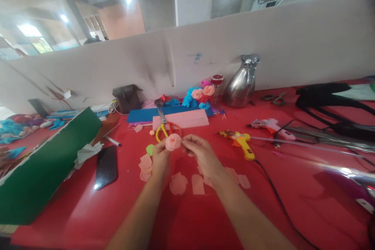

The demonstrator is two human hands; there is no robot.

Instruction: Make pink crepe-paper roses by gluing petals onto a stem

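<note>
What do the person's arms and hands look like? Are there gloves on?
No gloves! The left hand and right hand are bare. The forearms are bare too: no sleeves, watch or bracelet show. It's too blurry to make out little details like fingernails.

steel jug [240,86] near a pale wall [287,43], dark phone [106,168] near a green panel [43,172]

A small pale-pink paper flower [172,143] has rounded, overlapping petals wrapped about a tighter, slightly deeper-pink centre. It is held off the surface at the middle of the scene, in the fingers of the left hand [160,157], its face towards the near side and its right edge by the right hand's [202,155] fingertips.
</note>
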